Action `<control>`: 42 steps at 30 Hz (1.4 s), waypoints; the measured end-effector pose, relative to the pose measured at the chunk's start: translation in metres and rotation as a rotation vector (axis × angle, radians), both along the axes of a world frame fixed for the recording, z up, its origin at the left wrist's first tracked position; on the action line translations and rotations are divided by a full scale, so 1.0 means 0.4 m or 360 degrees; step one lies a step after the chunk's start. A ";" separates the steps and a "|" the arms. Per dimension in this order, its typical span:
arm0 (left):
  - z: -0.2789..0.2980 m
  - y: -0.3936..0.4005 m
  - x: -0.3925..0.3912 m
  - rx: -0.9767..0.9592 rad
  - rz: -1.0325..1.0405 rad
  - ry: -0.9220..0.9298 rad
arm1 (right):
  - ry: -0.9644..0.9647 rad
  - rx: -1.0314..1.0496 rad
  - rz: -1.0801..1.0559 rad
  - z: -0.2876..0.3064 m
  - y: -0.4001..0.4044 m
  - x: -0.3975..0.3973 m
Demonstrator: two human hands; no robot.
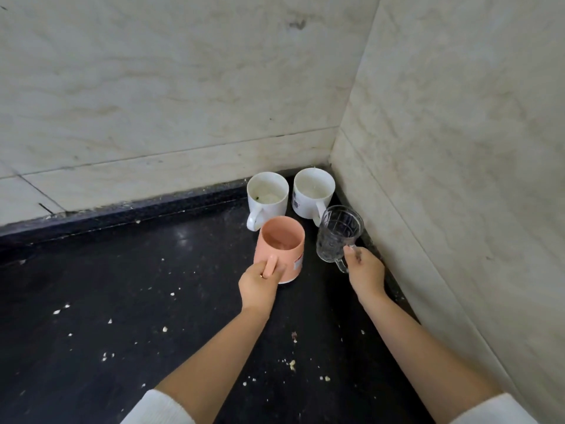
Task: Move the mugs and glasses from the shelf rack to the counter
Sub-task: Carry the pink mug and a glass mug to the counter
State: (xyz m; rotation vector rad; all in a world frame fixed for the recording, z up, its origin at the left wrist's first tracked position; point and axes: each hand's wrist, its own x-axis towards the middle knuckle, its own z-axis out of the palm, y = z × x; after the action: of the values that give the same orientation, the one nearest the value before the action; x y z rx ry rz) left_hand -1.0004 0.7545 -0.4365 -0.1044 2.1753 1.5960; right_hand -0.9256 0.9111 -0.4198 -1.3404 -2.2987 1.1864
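A pink mug stands on the black counter, and my left hand grips its handle. My right hand holds the handle of a clear glass mug, which rests upright by the right wall. Behind them, in the corner, stand two white mugs: one on the left and one on the right, both upright with handles facing me. The shelf rack is out of view.
Marble-patterned walls close the counter at the back and on the right, forming a tight corner. Pale crumbs are scattered over the dark counter surface. White sleeves show at the bottom edge.
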 end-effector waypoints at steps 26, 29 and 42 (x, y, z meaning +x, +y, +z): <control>0.083 -0.036 -0.010 -0.0741 -0.0626 0.0458 | 0.0189 0.0364 0.0081 0.120 -0.088 0.015; 0.132 -0.097 0.004 -0.0939 -0.0554 0.0542 | 0.0170 0.0437 0.0377 0.161 -0.133 0.021; 0.358 -0.792 0.454 -0.1900 0.0362 0.0561 | 0.0420 0.0622 0.2215 0.332 -0.783 0.130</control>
State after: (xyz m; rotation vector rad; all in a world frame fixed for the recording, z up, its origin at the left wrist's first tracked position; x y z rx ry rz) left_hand -0.8189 0.4379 -0.2934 -0.4535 3.1744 0.1800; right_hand -0.8735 0.5978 -0.2872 0.7132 -2.9165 0.9018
